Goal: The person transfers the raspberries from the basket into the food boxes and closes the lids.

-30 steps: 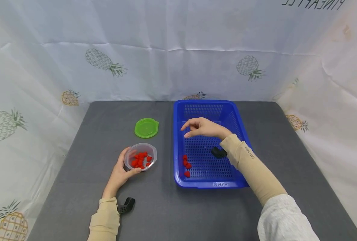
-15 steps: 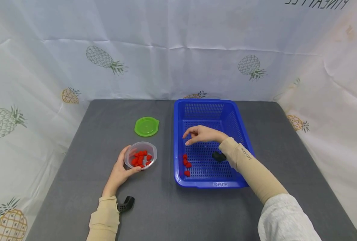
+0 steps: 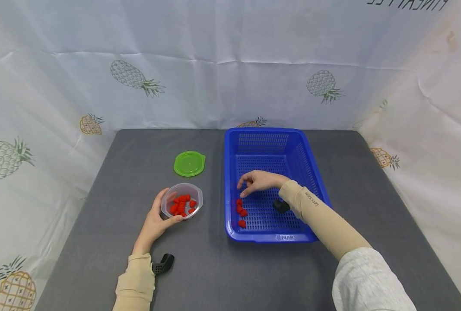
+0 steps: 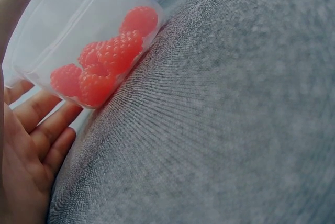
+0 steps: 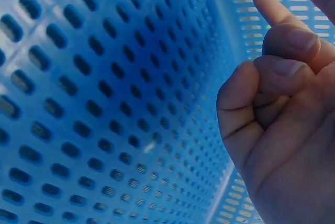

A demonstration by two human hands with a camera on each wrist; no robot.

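My left hand (image 3: 154, 222) holds a clear plastic tub (image 3: 196, 188) with several red raspberries (image 3: 182, 206) in it. Its thumb lies along the near rim and its fingers are at the left side. In the left wrist view the raspberries (image 4: 112, 54) show through the tub wall. My right hand (image 3: 262, 180) is inside the blue basket (image 3: 229, 172), thumb and index finger apart over the loose raspberries (image 3: 241, 211) by the basket's left wall. Nothing sits between them. In the right wrist view the other fingers (image 5: 285, 75) of this hand are curled in.
A green lid (image 3: 189, 163) lies on the grey table (image 3: 199, 268) behind the tub. The basket has raised slotted walls. Black camera mounts (image 3: 163, 263) stick out at both wrists. A pineapple-print curtain (image 3: 230, 86) encloses the table's back and sides.
My right hand has come nearer and lower in the basket, closer to the raspberries along the left wall. The left hand and the tub stay in place.
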